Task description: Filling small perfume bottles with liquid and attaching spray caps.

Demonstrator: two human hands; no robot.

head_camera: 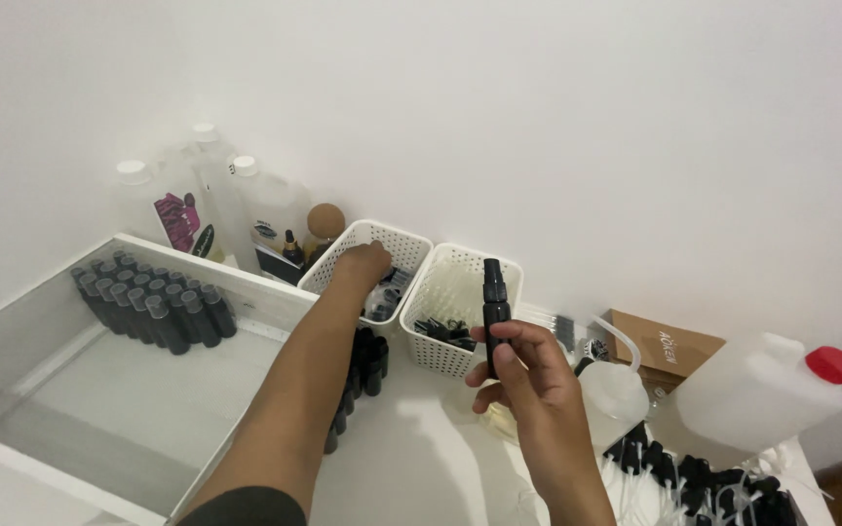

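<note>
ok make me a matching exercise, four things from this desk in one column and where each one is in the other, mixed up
1 slim black spray bottle
2 white plastic jug with red cap
3 left hand
4 cluster of dark capped bottles

a inside the glass-walled tray
b far right of the table
c reaching into a white slotted basket
d held upright in the right hand

Pairs: 1-d, 2-b, 3-c, 4-a

Left hand (363,263) reaches into a white basket (367,237), perhaps grasping; right hand (528,375) holds a black spray bottle (494,304)
</note>
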